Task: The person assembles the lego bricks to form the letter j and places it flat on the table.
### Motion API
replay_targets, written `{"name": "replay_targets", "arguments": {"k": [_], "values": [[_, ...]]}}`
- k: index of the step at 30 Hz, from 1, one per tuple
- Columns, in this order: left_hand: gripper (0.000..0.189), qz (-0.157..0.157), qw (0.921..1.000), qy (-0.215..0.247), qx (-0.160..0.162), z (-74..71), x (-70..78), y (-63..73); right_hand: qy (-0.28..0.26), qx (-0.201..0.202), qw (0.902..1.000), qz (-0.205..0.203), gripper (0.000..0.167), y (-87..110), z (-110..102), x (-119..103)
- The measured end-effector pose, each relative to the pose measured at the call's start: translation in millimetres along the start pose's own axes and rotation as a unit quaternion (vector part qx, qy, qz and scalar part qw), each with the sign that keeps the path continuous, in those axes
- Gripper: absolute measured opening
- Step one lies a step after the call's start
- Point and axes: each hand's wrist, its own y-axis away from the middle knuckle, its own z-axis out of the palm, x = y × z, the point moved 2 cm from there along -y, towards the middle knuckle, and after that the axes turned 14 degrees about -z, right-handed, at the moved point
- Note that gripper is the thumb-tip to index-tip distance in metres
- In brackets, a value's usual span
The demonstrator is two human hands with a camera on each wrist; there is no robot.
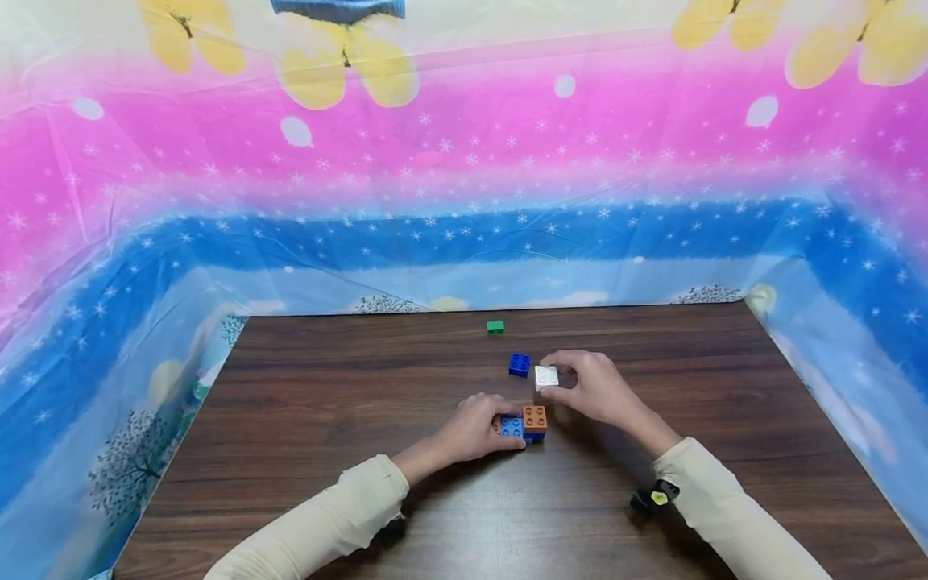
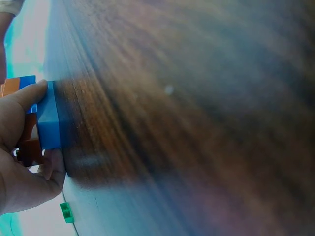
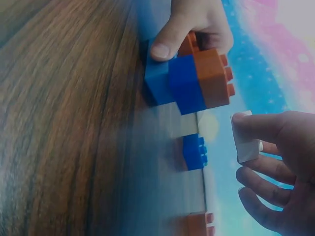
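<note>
My left hand (image 1: 478, 427) grips a small build of toy building bricks (image 3: 158, 82), thumb on one side and fingers on the other. A light blue brick (image 2: 49, 123) forms its base at table level. On one end a dark blue brick (image 3: 187, 83) carries an orange brick (image 1: 535, 417); another orange brick (image 2: 30, 140) sits at the other end, partly covered by the hand. My right hand (image 1: 598, 387) pinches a white brick (image 1: 547, 379) between thumb and fingers, raised beyond and slightly right of the build. Its studs face up.
A loose blue brick (image 1: 519, 365) lies just left of the white one. Farther back stands a green brick (image 1: 495, 327). In the right wrist view an orange brick (image 3: 198, 224) shows at the bottom edge. A patterned cloth (image 1: 464, 234) walls in the wooden table (image 1: 326, 362).
</note>
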Motion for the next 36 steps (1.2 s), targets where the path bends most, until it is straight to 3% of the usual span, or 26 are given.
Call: {"name": "replay_targets", "arguments": {"k": [14,26,36], "values": [[0.052,0.010,0.9999,-0.001,0.006,0.2,-1.5,-0.6,-0.006,0.015,0.9997,-0.017,0.042,7.2,-8,-27],[0.050,0.014,0.9999,-0.002,0.009,0.2,-0.8,-1.0,-0.017,0.017,0.9988,-0.043,0.039,17.6,-1,-40],[0.045,0.021,0.9997,-0.003,0.013,1.0,-0.9,-1.7,-0.003,0.012,0.9991,-0.041,0.036,24.3,6,-46]]}}
